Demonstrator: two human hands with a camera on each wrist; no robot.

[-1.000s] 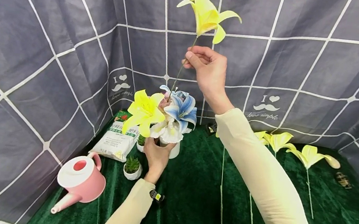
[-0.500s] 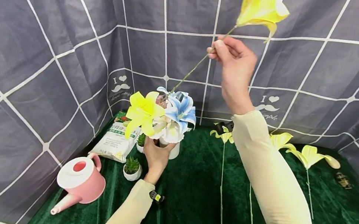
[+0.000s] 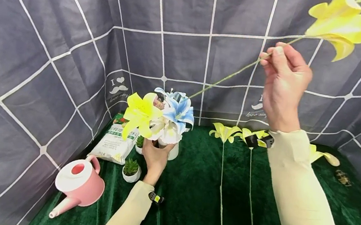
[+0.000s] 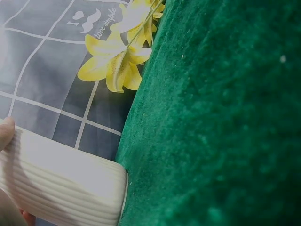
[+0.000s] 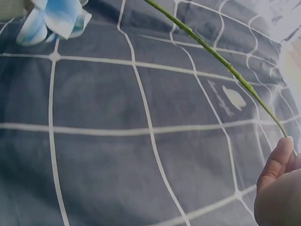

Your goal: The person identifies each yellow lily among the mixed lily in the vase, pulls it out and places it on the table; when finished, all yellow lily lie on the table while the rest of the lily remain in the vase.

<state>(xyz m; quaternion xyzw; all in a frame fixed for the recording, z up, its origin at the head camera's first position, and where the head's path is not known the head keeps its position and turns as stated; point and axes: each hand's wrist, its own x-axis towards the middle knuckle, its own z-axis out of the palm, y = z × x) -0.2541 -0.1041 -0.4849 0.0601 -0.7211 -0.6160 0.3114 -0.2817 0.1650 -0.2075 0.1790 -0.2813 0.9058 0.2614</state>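
My right hand pinches the thin green stem of a yellow lily, raised at the upper right. The stem slants down left to the blue lily; whether its lower end is free is hidden there. My left hand holds a white ribbed vase standing on the green cloth. From the vase rise another yellow lily, blue lilies and a white flower. In the left wrist view only parts of the left fingers show at the edge.
Yellow lilies on long stems lie right of the vase, partly behind the right sleeve. To the left are a pink watering can, a small potted succulent and a white printed bag. A grey checked curtain hangs behind.
My right hand has moved right, carrying the lily, whose stem now leans much further over. The left hand stays on the vase.
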